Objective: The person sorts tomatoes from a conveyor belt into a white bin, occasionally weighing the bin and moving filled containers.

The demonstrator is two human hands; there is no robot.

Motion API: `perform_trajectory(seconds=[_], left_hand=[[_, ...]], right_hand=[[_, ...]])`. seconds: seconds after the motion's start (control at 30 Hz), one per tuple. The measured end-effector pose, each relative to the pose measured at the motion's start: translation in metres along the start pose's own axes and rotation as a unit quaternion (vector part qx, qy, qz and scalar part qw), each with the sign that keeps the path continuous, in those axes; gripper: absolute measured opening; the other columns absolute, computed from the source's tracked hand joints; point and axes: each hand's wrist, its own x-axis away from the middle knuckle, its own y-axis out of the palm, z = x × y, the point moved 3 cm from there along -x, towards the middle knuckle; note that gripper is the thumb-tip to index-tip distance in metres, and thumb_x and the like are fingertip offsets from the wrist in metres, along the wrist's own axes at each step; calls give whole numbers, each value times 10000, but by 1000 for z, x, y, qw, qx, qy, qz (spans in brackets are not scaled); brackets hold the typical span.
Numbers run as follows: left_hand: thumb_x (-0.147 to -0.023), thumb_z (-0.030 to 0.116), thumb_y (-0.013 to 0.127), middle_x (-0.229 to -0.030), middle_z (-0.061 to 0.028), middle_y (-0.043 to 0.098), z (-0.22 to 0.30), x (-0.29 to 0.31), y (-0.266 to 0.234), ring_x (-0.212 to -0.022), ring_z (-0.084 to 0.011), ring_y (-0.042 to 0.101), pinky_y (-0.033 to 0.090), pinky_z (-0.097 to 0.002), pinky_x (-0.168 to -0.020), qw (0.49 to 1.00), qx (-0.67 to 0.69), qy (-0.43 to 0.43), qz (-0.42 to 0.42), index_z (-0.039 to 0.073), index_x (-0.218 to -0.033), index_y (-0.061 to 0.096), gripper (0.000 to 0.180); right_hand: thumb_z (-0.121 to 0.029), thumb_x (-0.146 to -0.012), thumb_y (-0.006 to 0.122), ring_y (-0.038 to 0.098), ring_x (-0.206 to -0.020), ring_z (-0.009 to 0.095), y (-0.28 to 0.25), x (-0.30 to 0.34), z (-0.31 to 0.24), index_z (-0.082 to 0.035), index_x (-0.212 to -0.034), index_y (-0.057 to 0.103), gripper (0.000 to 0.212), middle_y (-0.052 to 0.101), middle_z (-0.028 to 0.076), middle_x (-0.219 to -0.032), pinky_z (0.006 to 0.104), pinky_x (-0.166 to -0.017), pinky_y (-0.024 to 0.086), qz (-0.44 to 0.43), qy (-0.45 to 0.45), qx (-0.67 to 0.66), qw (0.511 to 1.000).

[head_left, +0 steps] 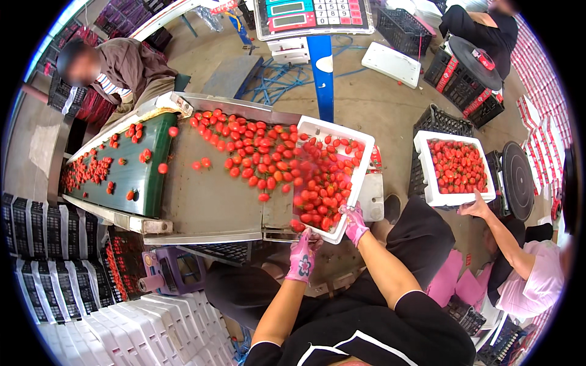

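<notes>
A white foam box (361, 177), partly filled with small red cherry tomatoes (323, 192), stands at the end of a metal chute. My right hand (354, 226), in a pink glove, grips its near right corner. In a matching glove, my left hand (301, 256) has its fingers curled at the box's near left corner, beside the chute's edge. One tomato (297, 226) lies just above those fingers. More tomatoes (259, 152) spread over the metal chute (201, 195) and run up to the box, some blurred inside it.
A green conveyor belt (137, 177) carries tomatoes at left, with a seated person (131, 67) beyond it. A scale (314, 18) stands on a blue post ahead. At right, a co-worker's hand (477, 206) holds a filled white box (434, 183). Stacked white boxes (146, 329) stand lower left.
</notes>
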Motion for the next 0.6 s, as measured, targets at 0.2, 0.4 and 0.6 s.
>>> perform_trajectory(seconds=[0.2,0.4,0.6], left_hand=[[-857,204,630,-710,-68,591,-1,-2,4,-604,-170,599,526,-261,-531,997,-12,-39,61,50,-919,576,174],[-870,166,614,-684,-11,517,-8,5,24,-572,-112,526,459,-254,-496,776,473,-373,-186,75,-921,562,117],[-865,161,617,-585,1,466,2,3,26,-501,-123,488,439,-256,-485,961,192,-195,40,67,-920,576,117]], right_hand=[[93,-757,543,545,-696,162,5,5,0,-74,-1125,462,413,518,40,-827,285,-655,507,31,-1,27,999],[81,-778,542,547,-696,169,-2,-1,1,-76,-1175,429,441,519,43,-822,287,-648,501,7,-10,15,1000],[44,-769,590,556,-734,162,-13,-10,3,-86,-1208,395,499,534,30,-819,303,-703,505,-21,5,-1,1000]])
